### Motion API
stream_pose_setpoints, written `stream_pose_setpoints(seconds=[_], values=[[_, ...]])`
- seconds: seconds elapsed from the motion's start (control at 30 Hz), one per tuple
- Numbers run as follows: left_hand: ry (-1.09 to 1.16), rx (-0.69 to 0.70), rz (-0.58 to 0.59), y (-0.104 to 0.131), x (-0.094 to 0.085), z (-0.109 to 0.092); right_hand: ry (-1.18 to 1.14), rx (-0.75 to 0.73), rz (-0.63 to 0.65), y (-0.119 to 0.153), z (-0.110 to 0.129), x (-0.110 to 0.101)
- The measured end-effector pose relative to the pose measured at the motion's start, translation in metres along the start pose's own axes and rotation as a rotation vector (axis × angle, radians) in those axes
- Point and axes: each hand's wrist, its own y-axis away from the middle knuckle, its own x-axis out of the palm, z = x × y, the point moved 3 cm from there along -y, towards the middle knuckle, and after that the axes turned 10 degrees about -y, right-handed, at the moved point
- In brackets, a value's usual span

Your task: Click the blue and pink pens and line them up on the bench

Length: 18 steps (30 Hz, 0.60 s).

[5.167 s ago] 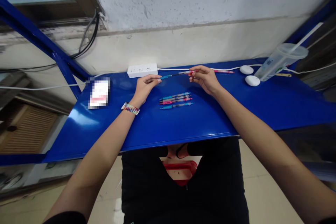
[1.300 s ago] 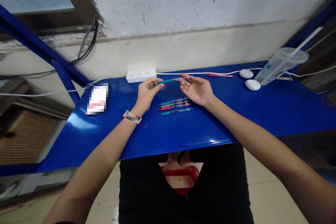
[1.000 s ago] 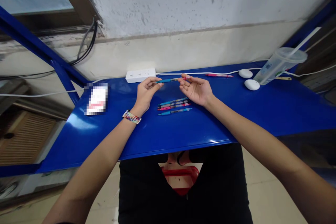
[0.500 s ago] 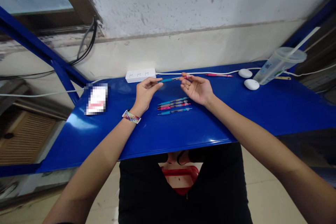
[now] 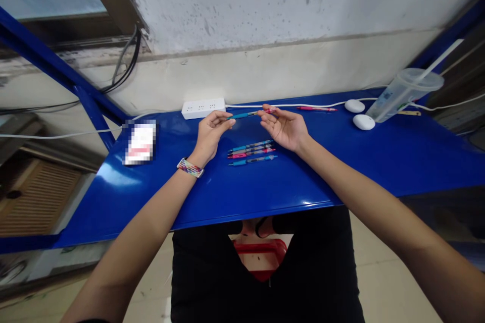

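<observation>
My left hand [image 5: 211, 133] pinches the tip end of a pen [image 5: 247, 114] with a blue grip, above the far part of the blue table. My right hand [image 5: 286, 128], palm turned up and fingers bent, has the pen's other end between its fingers. Something red shows there; whether it is part of the same pen I cannot tell. Closer to me, several pens lie side by side: blue ones, among them the nearest blue pen [image 5: 252, 161], and a red pen [image 5: 242, 155]. Another red pen [image 5: 316, 109] lies by the wall.
A white power strip [image 5: 203, 108] sits against the wall behind my left hand. At the right stand a clear cup with a straw [image 5: 394, 96] and two white rounded objects, the nearer white object [image 5: 364, 121] included. A blurred white item [image 5: 140, 142] lies left on the blue table [image 5: 265, 197].
The fingers of my right hand have shifted very slightly left along the pen. My left hand keeps its pinch, and the pens on the table have not moved.
</observation>
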Motion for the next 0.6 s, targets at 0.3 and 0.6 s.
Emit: stream_pose_setpoints(seconds=[0.3,0.6], values=[[-0.013,0.031,-0.002,-0.0002,-0.0024,-0.003,-0.031,0.021,0.045,0.0031,0.0009,0.0016],[-0.056,0.041,0.0,-0.0019,-0.0037,-0.0029,-0.07,0.035,0.039,0.0021,-0.0014,0.0003]])
